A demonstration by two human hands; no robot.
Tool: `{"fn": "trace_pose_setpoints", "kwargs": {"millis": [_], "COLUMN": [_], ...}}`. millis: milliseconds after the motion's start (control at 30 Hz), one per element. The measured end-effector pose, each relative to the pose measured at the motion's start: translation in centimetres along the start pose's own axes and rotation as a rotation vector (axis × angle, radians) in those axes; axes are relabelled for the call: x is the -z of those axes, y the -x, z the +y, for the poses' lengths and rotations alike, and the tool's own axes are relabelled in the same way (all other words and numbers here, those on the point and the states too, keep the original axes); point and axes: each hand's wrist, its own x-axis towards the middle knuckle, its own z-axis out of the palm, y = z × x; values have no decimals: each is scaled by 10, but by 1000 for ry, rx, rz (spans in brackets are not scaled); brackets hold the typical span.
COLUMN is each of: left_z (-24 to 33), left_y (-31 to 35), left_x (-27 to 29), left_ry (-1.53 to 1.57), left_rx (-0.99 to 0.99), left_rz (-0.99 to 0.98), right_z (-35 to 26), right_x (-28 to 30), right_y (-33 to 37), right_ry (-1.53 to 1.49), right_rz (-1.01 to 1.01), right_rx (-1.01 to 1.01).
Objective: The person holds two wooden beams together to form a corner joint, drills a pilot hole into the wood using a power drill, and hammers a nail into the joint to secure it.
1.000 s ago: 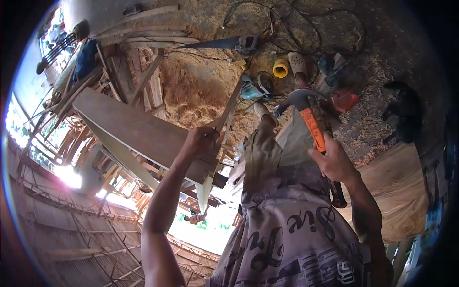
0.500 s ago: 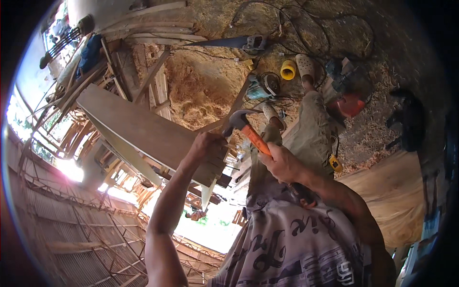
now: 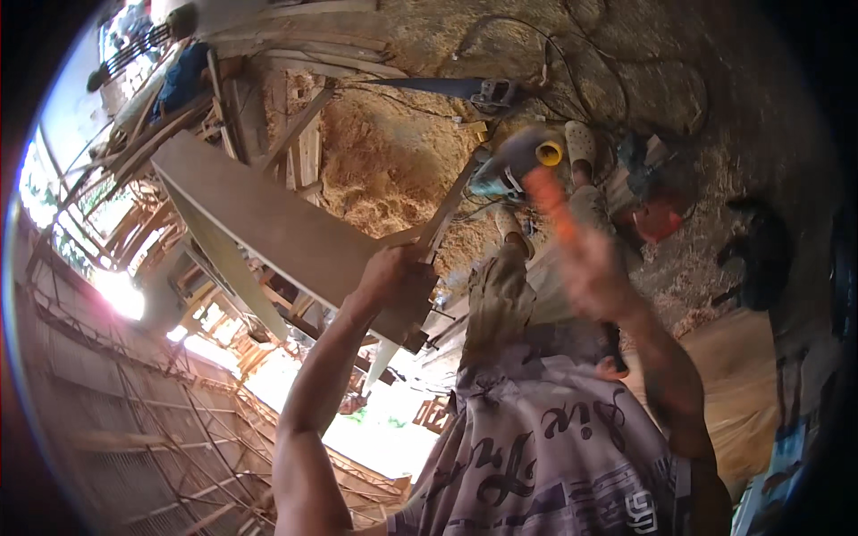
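Observation:
Blurred by motion, my right hand (image 3: 594,275) is wrapped around the orange handle of a hammer (image 3: 548,201), raised away from the work to the right. My left hand (image 3: 391,277) rests at the near end of a long brown wooden panel (image 3: 277,223), its fingers drawn together at the edge. Whatever those fingers pinch is hidden. Under the panel's left side runs a second, paler board (image 3: 223,261), angled away from it.
A hand saw (image 3: 474,89) lies on the floor beyond, near sawdust heaps (image 3: 366,161) and loose cables. A teal power tool (image 3: 492,179), a yellow cylinder (image 3: 549,153) and a red-and-dark machine (image 3: 660,219) sit around my feet. Scrap timber (image 3: 304,54) is piled at far left.
The hammer has swung up and right, away from my left hand, with my right hand still around its handle. My left hand stays at the panel's end.

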Motion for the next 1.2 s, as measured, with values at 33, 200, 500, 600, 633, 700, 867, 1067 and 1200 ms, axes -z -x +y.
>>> {"fn": "trace_pose_setpoints", "kwargs": {"millis": [33, 200, 500, 600, 633, 700, 867, 1067, 1200], "left_z": [9, 11, -17, -7, -2, -5, -20, -3, -5], "left_y": [9, 100, 77, 76, 71, 77, 64, 84, 74], "left_x": [12, 12, -49, -42, -36, -40, -45, -48, -46], "left_ry": [50, 360, 1056, 1129, 1127, 1108, 1057, 1235, 1221], "left_rx": [278, 667, 657, 540, 522, 598, 641, 644, 722], "left_rz": [148, 1343, 1221, 1370, 1374, 1302, 1301, 1245, 1235], "right_z": [-12, -58, -28, -43, -26, -86, -8, -57, -37], "right_x": [25, 76, 5, 141, 196, 64, -51, 141, 78], "right_y": [2, -11, -3, -22, -45, 0, -32, -27, -29], "right_ry": [-460, -439, 16, -462, -788, -703, -474, -455, -610], "right_rz": [60, 655, 52, 80, -82, 607, -321, 327, 550], "right_rx": [-5, 439, 245, 471, 623, 442, -335, 283, 402]}}
